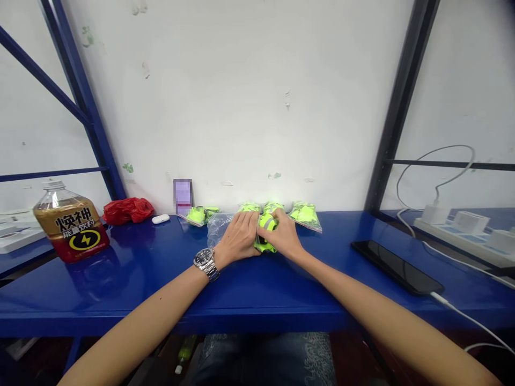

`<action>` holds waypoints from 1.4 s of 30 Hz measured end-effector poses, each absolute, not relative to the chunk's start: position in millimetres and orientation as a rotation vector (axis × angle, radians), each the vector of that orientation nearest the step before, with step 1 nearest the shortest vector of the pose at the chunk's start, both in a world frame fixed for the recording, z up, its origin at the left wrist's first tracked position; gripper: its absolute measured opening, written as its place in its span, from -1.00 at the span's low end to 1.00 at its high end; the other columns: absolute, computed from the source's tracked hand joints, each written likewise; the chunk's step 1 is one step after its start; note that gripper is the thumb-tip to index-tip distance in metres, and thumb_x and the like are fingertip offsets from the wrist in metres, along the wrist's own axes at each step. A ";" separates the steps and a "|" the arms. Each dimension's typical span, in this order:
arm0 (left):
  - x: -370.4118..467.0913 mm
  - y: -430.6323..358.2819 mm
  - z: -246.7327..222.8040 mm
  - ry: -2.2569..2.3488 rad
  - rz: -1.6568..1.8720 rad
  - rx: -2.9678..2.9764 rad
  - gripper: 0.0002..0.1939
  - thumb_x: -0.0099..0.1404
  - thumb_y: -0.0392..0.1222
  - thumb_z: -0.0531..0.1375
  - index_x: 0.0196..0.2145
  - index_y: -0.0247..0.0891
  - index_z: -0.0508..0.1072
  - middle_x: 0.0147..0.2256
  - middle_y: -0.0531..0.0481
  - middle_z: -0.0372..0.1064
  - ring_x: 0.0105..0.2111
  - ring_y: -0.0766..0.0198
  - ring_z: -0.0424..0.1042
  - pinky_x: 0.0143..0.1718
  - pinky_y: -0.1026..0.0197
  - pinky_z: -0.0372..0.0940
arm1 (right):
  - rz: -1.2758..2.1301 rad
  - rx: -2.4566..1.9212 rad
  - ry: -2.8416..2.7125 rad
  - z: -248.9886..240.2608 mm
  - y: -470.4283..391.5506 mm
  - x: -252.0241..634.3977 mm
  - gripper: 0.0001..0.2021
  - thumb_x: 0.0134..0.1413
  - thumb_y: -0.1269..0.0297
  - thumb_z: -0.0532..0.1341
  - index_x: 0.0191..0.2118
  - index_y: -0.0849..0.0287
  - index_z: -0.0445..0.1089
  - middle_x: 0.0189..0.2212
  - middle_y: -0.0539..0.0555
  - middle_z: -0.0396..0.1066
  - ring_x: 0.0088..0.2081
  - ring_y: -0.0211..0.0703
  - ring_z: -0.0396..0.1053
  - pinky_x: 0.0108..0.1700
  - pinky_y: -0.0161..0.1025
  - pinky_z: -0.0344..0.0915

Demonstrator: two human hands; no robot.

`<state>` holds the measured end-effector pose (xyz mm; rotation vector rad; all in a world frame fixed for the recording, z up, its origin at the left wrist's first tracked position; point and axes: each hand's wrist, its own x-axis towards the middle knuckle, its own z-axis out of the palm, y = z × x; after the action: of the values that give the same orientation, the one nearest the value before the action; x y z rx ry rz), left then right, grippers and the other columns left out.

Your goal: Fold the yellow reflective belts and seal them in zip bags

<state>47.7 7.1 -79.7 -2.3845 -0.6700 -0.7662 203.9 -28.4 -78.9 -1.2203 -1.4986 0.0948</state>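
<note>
Between my two hands is a folded neon-yellow reflective vest (pixel 267 222) with a grey stripe and a dark patch. My right hand (pixel 287 237) is closed on its right side, thumb and fingers pinching the fabric. A crinkled clear plastic bag (pixel 217 226) spreads out to the left of the vest. My left hand (pixel 240 236) presses the bag against the vest, its fingers bent over and hiding part of both. How far the vest sits inside the bag is hidden. Behind the hands, several similar yellow bundles in clear bags (pixel 304 213) lie along the wall.
On the blue table (pixel 161 284), a large drink bottle (pixel 72 228) and a red plastic bag (pixel 129 210) stand left. A white case (pixel 160 219) and an upright purple phone-like object (pixel 183 196) are near the wall. At right lies a charging phone (pixel 396 267) beside a power strip (pixel 462 236).
</note>
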 end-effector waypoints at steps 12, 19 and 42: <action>50.7 -3.8 -80.4 -0.583 -0.807 -2.406 -0.02 -0.01 -0.14 0.20 0.25 -0.55 -0.18 -0.02 -0.39 0.22 -0.05 -0.15 0.25 -0.02 -0.10 0.20 | 0.578 -0.880 -1.624 -85.6 -27.6 209.1 -0.83 -0.12 0.20 0.22 -0.49 0.23 0.39 -0.60 -0.06 0.27 -0.52 -0.27 0.17 -0.44 -0.33 0.12; 47.6 -7.1 -71.2 -0.618 -0.733 -2.416 0.09 -0.02 -0.10 0.27 0.29 -0.46 -0.28 0.01 -0.33 0.21 -0.02 -0.12 0.22 0.04 -0.11 0.13 | 0.569 -0.989 -1.609 -85.1 -23.2 214.9 -0.79 -0.18 0.16 0.29 -0.47 0.23 0.48 -0.61 -0.07 0.33 -0.52 -0.25 0.21 -0.47 -0.34 0.14; 48.2 -12.5 -67.2 -0.557 -0.587 -2.312 -0.47 0.06 -0.37 0.05 0.03 -0.52 0.18 -0.07 -0.38 0.27 -0.03 -0.12 0.24 0.03 -0.09 0.13 | 1.280 -0.697 -1.450 -84.5 -34.2 216.6 -0.70 -0.38 0.23 0.41 -0.44 0.23 0.39 -0.52 -0.01 0.39 -0.47 -0.22 0.32 -0.37 -0.25 0.30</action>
<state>48.2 -12.5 -67.2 -2.3122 -0.5566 -0.5872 216.6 -34.2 -84.5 -0.6967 -1.4503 1.2797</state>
